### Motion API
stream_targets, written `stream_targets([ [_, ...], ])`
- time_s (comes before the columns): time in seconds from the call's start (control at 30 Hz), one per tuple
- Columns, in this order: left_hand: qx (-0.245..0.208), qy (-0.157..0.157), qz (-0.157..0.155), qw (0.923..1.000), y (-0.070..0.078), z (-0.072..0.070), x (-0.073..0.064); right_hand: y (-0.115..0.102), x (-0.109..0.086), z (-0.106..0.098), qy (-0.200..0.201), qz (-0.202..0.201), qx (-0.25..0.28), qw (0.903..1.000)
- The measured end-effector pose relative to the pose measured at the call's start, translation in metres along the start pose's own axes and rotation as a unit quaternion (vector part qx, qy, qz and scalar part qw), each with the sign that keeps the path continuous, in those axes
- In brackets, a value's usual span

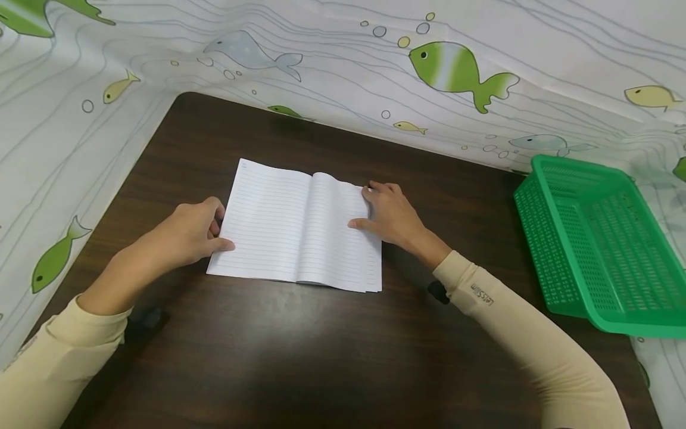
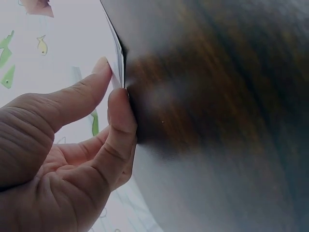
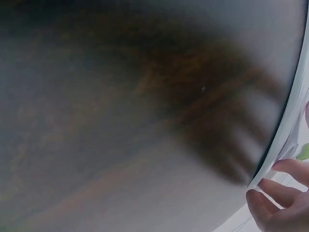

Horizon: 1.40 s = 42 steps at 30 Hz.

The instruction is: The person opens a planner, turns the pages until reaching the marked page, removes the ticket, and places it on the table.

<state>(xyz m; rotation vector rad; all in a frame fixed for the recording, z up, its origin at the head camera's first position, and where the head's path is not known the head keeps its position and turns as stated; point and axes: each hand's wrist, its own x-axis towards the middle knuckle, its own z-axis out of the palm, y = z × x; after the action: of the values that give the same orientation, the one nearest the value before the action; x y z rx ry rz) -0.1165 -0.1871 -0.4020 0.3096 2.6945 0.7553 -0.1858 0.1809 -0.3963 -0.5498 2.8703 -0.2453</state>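
Observation:
An open notebook (image 1: pixel 268 220) with white ruled pages lies on the dark wooden table. Its right-hand pages bulge up near the fold. At the left edge, my left hand (image 1: pixel 184 232) pinches the notebook, thumb on top of the page and fingers at the side. The left wrist view shows the thin stack of page edges (image 2: pixel 119 55) between thumb and forefinger. My right hand (image 1: pixel 395 215) holds the right edge, its thumb lying on the page and its fingers around the upper right side. In the right wrist view, fingertips (image 3: pixel 270 193) touch the notebook's edge; the thumb is mostly out of frame.
A green plastic basket (image 1: pixel 563 238) stands at the table's right side. Fish-patterned white sheeting (image 1: pixel 343 53) rises behind and to the left of the table (image 1: pixel 278 369).

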Motion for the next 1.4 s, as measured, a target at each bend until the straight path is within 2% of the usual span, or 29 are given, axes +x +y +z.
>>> stream_targets([
  [0.23, 0.004, 0.004, 0.004, 1.0, 0.0, 0.0, -0.001, -0.003, 0.0, 0.004, 0.013, -0.007, -0.002, 0.9999],
  [0.37, 0.005, 0.005, 0.006, 1.0, -0.001, 0.0, -0.001, -0.003, -0.001, 0.005, 0.034, -0.018, 0.007, 0.9992],
  [0.43, 0.005, 0.005, 0.005, 1.0, -0.001, 0.001, -0.001, -0.004, -0.002, 0.004, 0.045, -0.024, 0.017, 0.9985],
  [0.53, 0.004, 0.003, 0.003, 1.0, -0.001, 0.0, -0.002, -0.006, -0.002, 0.003, 0.053, -0.018, 0.059, 0.9967],
  [0.67, 0.003, 0.001, 0.003, 1.0, -0.001, 0.0, -0.002, -0.011, -0.002, -0.001, 0.062, 0.001, 0.138, 0.9885],
  [0.73, 0.003, 0.0, 0.004, 1.0, -0.001, -0.001, -0.002, -0.013, -0.002, -0.004, 0.064, 0.003, 0.159, 0.9852],
  [0.9, 0.007, -0.001, 0.003, 1.0, 0.0, -0.001, -0.001, -0.018, -0.004, -0.009, 0.067, 0.012, 0.195, 0.9784],
  [1.23, 0.005, 0.0, 0.014, 0.9999, -0.001, -0.003, -0.002, -0.034, -0.001, -0.026, 0.053, 0.047, 0.286, 0.9555],
  [1.4, 0.001, -0.002, 0.013, 0.9999, 0.0, -0.002, -0.002, -0.041, -0.001, -0.029, 0.045, 0.048, 0.303, 0.9509],
])
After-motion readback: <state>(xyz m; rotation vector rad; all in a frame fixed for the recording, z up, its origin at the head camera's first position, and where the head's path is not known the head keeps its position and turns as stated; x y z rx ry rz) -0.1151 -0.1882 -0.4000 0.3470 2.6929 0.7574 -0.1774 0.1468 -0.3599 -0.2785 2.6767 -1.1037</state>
